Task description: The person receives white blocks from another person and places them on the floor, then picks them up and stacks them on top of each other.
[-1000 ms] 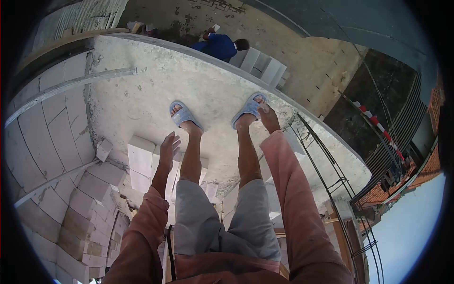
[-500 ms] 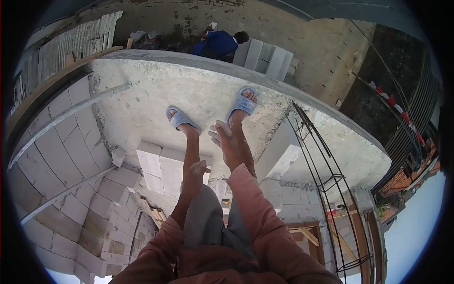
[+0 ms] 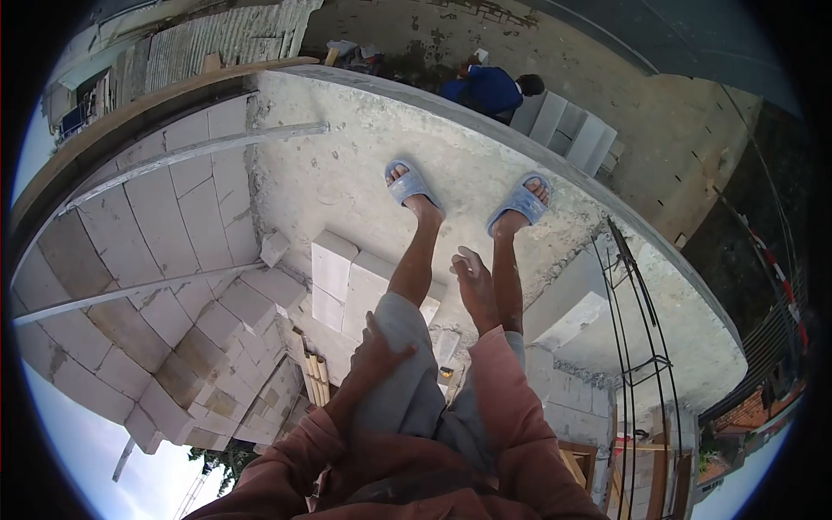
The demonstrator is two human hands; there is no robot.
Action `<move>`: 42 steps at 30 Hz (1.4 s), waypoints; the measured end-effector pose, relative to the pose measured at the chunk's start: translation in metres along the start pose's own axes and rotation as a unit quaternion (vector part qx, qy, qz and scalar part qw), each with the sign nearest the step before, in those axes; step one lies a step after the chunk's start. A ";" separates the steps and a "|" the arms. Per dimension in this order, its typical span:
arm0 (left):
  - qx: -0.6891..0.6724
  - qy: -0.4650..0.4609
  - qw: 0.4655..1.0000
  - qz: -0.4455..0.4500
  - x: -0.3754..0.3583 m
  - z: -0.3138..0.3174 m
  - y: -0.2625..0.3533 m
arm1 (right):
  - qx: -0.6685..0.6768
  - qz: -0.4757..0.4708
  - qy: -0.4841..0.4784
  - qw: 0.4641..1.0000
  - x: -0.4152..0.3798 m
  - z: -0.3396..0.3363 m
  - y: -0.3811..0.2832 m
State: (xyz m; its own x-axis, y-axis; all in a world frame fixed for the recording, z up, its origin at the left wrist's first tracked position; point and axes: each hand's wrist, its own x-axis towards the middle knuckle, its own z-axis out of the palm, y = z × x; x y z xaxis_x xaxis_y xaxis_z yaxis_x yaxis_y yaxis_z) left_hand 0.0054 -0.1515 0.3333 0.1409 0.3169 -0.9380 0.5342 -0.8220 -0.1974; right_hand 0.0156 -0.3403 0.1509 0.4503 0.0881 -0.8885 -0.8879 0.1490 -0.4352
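My left hand (image 3: 374, 354) rests on the knee of my grey trousers (image 3: 403, 334), its thumb apart from the fingers and nothing visible in it. My right hand (image 3: 476, 290), with whitish dust on its fingers, hangs beside my right shin. Those fingers are loosely bent, and no object shows in them. Both my feet, in blue slide sandals (image 3: 414, 185), stand on a rough concrete slab (image 3: 347, 173). A stack of pale blocks (image 3: 334, 273) is near my left leg.
The slab's outer edge (image 3: 485, 117) drops to lower ground, where a person in blue (image 3: 492, 91) bends beside pale blocks (image 3: 572, 130). A block wall (image 3: 165, 208) with metal bars (image 3: 208, 143) rises at left. A black rebar cage (image 3: 646, 312) stands at right.
The view has swung, so the scene sits further right. My left hand has come back onto my knee from in front of my leg. My right hand's fingers are more bent.
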 end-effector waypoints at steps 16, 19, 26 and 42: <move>0.124 0.212 0.967 0.062 0.051 -0.005 0.019 | -0.396 -0.186 0.091 0.895 -0.094 0.007 -0.011; 0.118 0.259 0.957 0.064 0.062 -0.004 0.012 | -0.411 -0.157 0.097 0.893 -0.091 0.008 -0.021; 0.119 0.296 0.943 0.092 0.065 -0.008 0.017 | -0.376 -0.126 0.109 0.912 -0.086 0.000 -0.020; 0.181 0.317 0.928 0.079 0.068 -0.003 0.033 | -0.357 -0.134 0.121 0.916 -0.082 -0.001 -0.023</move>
State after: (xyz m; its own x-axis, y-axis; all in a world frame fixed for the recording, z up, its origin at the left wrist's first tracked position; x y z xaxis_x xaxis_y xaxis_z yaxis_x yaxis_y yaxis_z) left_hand 0.0355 -0.1556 0.2635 0.7174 0.2989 -0.6293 0.1668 -0.9507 -0.2615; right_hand -0.0009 -0.3518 0.2340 0.7045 -0.0900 -0.7040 -0.6214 -0.5575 -0.5505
